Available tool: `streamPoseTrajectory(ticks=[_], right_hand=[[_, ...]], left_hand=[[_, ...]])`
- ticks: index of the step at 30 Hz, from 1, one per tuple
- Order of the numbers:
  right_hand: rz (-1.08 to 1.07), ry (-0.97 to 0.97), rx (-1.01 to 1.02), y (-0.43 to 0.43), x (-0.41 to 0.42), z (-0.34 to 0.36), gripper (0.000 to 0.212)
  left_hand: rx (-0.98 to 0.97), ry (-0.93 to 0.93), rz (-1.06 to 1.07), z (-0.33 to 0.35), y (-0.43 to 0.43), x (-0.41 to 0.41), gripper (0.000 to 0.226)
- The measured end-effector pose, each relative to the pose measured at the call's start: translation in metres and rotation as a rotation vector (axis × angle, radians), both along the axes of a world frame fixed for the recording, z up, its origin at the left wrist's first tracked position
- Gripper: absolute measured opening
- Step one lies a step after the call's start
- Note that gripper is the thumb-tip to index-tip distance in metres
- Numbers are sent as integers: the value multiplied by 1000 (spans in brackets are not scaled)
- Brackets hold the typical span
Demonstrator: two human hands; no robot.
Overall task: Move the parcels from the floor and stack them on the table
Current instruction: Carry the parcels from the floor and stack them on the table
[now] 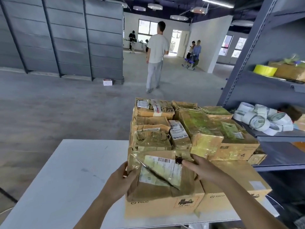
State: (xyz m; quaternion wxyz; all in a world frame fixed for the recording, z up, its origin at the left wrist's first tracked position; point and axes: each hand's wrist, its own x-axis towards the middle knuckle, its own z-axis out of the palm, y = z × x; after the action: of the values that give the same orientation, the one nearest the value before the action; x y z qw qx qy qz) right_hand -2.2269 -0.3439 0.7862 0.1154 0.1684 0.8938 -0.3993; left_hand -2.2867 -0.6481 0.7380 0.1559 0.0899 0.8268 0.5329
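A taped brown parcel (162, 172) with a white shipping label sits on top of a cardboard box (158, 206) at the near end of the stack on the white table (69, 176). My left hand (122, 179) grips the parcel's left side. My right hand (203, 167) holds its upper right edge, fingers laid over the top. Several more taped parcels (194, 128) are piled behind it, reaching the table's far right.
A grey metal shelf (277, 134) with tape rolls (260, 119) stands tight against the right of the stack. A person (156, 55) walks away across the concrete floor ahead. Grey lockers (66, 38) line the left. A small white box (107, 82) lies on the floor.
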Motion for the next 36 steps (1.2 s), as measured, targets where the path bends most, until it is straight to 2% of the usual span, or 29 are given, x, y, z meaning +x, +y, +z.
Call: streamPoseTrajectory(ticks=[1, 4, 7, 12, 17, 23, 30, 33, 36], right_hand=[[28, -32, 50, -3, -5, -1, 45], [18, -20, 151, -8, -23, -15, 64], [-33, -27, 112, -7, -31, -21, 64], [-10, -101, 57, -3, -32, -28, 75], [20, -55, 67, -4, -32, -31, 69], [31, -88, 72, -1, -32, -31, 68], [-8, 109, 243, -7, -29, -25, 39], [22, 146, 264, -7, -25, -20, 46], [69, 156, 250, -7, -20, -17, 55]], left_hand=[[-32, -19, -1, 1, 2, -2, 36], [-28, -78, 48, 3, 11, -7, 41], [-57, -68, 89, 2, 15, -12, 36], [-17, -137, 180, 2, 19, -14, 27], [-1, -164, 223, -1, 26, -9, 25], [19, -192, 267, -2, 29, -11, 25], [54, -140, 336, 5, 24, -14, 26], [40, -147, 273, 7, 25, -10, 23], [15, -146, 274, 8, 26, -4, 31]])
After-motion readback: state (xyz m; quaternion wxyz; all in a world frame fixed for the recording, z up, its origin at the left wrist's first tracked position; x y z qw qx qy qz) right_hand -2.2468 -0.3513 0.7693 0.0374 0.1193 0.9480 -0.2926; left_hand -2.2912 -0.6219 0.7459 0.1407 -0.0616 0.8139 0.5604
